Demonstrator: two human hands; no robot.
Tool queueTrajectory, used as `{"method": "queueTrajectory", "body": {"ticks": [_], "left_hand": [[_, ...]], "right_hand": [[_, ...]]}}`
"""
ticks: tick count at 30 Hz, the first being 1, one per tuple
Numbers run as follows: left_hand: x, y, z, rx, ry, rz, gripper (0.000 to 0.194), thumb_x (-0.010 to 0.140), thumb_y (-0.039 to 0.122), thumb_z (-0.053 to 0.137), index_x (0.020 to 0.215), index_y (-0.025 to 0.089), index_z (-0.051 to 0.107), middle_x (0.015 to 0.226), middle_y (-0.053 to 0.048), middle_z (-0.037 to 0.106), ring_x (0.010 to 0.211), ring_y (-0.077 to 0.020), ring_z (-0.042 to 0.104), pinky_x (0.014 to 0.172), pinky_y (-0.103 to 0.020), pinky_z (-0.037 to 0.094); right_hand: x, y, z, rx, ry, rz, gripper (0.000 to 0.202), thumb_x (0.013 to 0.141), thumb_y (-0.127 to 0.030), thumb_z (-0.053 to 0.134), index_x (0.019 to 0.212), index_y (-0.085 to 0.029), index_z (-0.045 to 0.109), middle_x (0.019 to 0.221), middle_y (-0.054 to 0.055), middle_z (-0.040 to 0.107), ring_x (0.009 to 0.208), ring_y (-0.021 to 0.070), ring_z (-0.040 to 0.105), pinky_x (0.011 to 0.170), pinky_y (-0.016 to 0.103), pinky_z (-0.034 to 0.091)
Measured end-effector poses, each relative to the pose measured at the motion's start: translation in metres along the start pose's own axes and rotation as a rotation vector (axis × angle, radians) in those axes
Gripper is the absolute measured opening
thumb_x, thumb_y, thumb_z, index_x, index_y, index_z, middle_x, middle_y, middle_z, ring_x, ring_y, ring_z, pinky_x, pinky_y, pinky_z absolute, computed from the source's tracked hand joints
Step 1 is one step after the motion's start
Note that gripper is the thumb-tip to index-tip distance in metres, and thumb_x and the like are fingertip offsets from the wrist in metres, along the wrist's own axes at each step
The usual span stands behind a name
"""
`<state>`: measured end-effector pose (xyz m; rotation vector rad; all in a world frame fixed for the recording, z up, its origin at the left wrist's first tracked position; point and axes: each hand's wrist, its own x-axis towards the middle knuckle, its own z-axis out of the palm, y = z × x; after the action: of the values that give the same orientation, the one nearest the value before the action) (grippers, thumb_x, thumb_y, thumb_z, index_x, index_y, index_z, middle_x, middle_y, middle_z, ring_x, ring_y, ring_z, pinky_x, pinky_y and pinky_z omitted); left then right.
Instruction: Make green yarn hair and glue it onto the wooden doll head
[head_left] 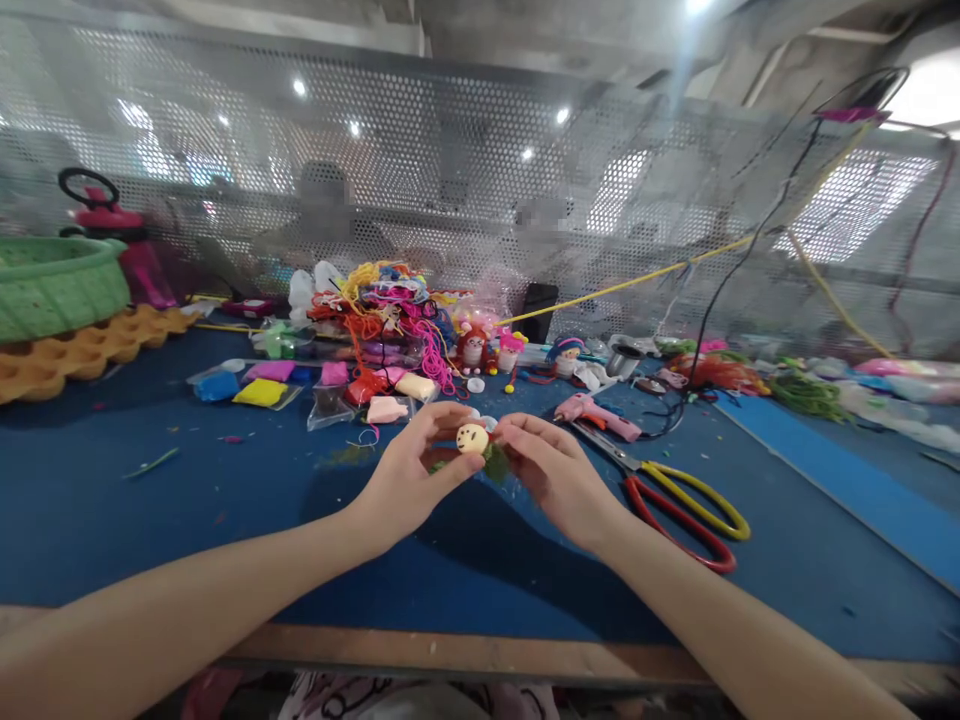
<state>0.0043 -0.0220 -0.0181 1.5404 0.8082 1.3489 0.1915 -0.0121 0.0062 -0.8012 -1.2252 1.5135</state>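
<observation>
A small cream-coloured ball with dark marks like a face is held between the thumb and fingers of my left hand. Just to its right, the fingertips of my right hand are pinched together close to the ball; what they hold, if anything, is too small to name. Some green material shows under the ball, between the hands. Behind them are a pink glue gun and large scissors with one yellow and one red handle, lying to the right of my right hand.
A tangled yarn pile, small dolls and packets of coloured clay lie behind my hands. An orange egg tray, green basket and pink bottle stand left. A perforated metal screen rises behind.
</observation>
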Motion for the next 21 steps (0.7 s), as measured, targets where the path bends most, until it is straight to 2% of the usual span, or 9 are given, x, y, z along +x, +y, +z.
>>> {"method": "queueTrajectory", "body": {"ticks": [3,8,12,16,21], "left_hand": [[-0.0007,0.0002,0.0,-0.046,-0.008,0.019,0.044,0.084,0.034,0.075,0.122,0.023,0.054,0.118,-0.009,0.068,0.111,-0.022,0.065,0.092,-0.035,0.055],[-0.0026,0.0048,0.0007,-0.079,-0.017,0.027,0.043,0.085,0.032,0.074,0.122,0.024,0.053,0.118,-0.008,0.068,0.11,-0.0209,0.065,0.092,-0.034,0.055],[-0.0032,0.0073,0.0016,-0.067,-0.015,0.046,0.045,0.083,0.033,0.076,0.12,0.023,0.052,0.117,-0.009,0.068,0.108,-0.0222,0.066,0.09,-0.035,0.055],[-0.0033,0.0083,0.0027,-0.062,0.0,0.052,0.045,0.081,0.031,0.078,0.116,0.023,0.052,0.116,-0.008,0.068,0.106,-0.0212,0.067,0.088,-0.033,0.055],[-0.0029,0.0094,0.0031,-0.036,0.014,0.053,0.045,0.079,0.027,0.079,0.113,0.022,0.051,0.113,-0.008,0.068,0.106,-0.0213,0.066,0.088,-0.033,0.054]], "right_hand": [[-0.0016,-0.0032,0.0048,0.139,0.006,0.126,0.024,0.07,-0.038,0.085,0.077,-0.018,0.073,0.073,0.0,0.067,0.069,0.0113,0.059,0.067,0.024,0.047],[-0.0047,-0.0044,0.0074,0.172,-0.075,0.23,0.022,0.072,-0.039,0.083,0.073,-0.018,0.075,0.071,0.002,0.07,0.066,0.0132,0.062,0.07,0.027,0.05],[-0.0066,-0.0032,0.0079,0.111,-0.093,0.223,0.022,0.072,-0.039,0.082,0.075,-0.018,0.075,0.07,0.002,0.069,0.066,0.0139,0.06,0.069,0.028,0.049],[-0.0069,-0.0007,0.0081,0.104,-0.045,0.165,0.019,0.07,-0.034,0.083,0.072,-0.018,0.074,0.072,0.001,0.066,0.068,0.0127,0.057,0.067,0.026,0.046],[-0.0056,0.0018,0.0068,0.128,0.003,0.141,0.019,0.072,-0.035,0.081,0.076,-0.017,0.075,0.082,0.003,0.068,0.081,0.0169,0.059,0.075,0.029,0.047]]}}
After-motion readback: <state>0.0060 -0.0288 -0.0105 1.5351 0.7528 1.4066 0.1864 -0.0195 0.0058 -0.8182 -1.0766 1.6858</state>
